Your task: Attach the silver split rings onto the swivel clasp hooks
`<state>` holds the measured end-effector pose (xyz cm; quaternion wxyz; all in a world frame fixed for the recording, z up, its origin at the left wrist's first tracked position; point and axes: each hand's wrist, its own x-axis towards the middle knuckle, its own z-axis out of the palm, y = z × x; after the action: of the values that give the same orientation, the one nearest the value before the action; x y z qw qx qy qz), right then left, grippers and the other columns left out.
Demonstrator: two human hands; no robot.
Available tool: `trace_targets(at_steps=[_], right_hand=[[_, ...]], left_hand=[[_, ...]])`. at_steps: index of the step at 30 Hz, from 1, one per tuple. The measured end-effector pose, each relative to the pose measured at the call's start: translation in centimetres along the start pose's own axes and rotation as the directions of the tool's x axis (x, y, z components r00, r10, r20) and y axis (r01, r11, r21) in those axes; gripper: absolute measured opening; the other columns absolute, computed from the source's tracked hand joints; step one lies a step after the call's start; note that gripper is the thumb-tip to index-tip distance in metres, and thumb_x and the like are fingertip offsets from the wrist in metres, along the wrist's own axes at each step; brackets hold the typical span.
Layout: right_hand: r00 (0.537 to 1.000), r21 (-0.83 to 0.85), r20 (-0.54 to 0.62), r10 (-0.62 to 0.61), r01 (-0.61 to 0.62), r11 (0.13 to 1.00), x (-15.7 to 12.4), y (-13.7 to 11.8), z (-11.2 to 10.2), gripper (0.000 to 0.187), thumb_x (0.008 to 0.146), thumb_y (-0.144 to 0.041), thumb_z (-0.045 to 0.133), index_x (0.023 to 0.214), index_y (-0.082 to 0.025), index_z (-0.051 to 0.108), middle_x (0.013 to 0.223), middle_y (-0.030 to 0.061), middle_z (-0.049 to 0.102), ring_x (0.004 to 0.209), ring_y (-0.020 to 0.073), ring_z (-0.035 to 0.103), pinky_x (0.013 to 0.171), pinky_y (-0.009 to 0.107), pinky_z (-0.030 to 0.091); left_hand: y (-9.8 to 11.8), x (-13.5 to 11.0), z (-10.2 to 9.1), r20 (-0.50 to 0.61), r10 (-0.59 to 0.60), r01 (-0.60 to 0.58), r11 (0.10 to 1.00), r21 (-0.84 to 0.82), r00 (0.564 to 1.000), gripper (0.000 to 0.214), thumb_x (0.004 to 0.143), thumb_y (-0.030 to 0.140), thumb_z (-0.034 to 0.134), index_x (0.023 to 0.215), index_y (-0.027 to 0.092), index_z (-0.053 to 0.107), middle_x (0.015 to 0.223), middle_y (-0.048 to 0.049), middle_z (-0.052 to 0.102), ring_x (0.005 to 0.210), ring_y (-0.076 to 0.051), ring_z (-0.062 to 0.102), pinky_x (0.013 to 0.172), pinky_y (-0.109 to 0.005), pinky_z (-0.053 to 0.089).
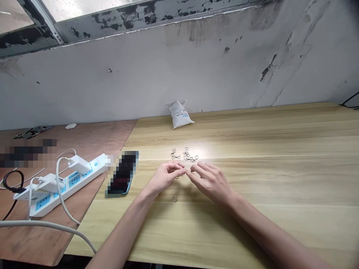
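My left hand (167, 175) is closed in a pinch, thumb against fingers, on a small metal ring (184, 170) of which only a bit shows. From the other side my right hand (209, 180) pinches at the same ring, its fingertips almost meeting those of the left. Just beyond the fingers lie small metal swivel clasps with rings, one group (175, 154) at left and another group (190, 155) at right. Nearer to me, a loose split ring (174, 199) rests flat on the wooden table (269, 157). Part of another ring (177, 178) peeks out under my left hand.
A white printed packet (181, 115) leans near the wall at the back. To the left are a phone (123, 173), partly blurred out, and a white power strip (67, 186) with chargers and cables. A thick cable (56, 225) crosses the reddish board (33, 243).
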<state>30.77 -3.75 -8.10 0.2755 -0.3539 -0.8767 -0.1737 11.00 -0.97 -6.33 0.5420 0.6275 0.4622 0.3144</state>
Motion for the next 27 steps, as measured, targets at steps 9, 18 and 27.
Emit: trace_targets(at_steps=[9,18,27], right_hand=[[0.847,0.745,0.266,0.46,-0.484,0.46,1.0,-0.5,0.0,0.015,0.093,-0.03,0.053,0.105,-0.021,0.056,0.076,0.0024,0.067,0.07,0.0165,0.059,0.065,0.03,0.043],[0.444,0.578,0.81,0.383,-0.495,-0.649,1.3,0.8,-1.2,0.034,0.075,-0.031,0.07,0.102,-0.02,0.053,0.081,0.0046,0.069,0.056,0.0103,0.048,0.056,0.026,0.041],[0.895,0.452,0.091,0.437,-0.428,0.783,0.7,0.0,-0.5,0.02,0.089,-0.028,0.058,0.106,-0.019,0.063,0.102,0.0093,0.067,0.086,0.0206,0.058,0.072,0.033,0.044]], left_hand=[[-0.2,-0.3,0.1,-0.108,0.419,-0.32,0.814,0.485,0.902,0.01,0.082,0.021,0.064,0.073,0.02,0.066,0.128,-0.0075,0.058,0.132,-0.028,0.043,0.108,-0.049,0.038],[0.5,-0.6,0.9,0.163,0.802,-0.437,0.131,0.89,0.574,0.011,0.082,0.012,0.061,0.078,0.02,0.066,0.131,-0.0075,0.06,0.129,-0.03,0.048,0.102,-0.043,0.039],[0.1,-0.6,0.4,-0.051,0.57,-0.359,0.583,0.729,0.82,0.01,0.082,0.015,0.063,0.075,0.022,0.067,0.135,-0.0045,0.055,0.138,-0.029,0.036,0.11,-0.051,0.034]])
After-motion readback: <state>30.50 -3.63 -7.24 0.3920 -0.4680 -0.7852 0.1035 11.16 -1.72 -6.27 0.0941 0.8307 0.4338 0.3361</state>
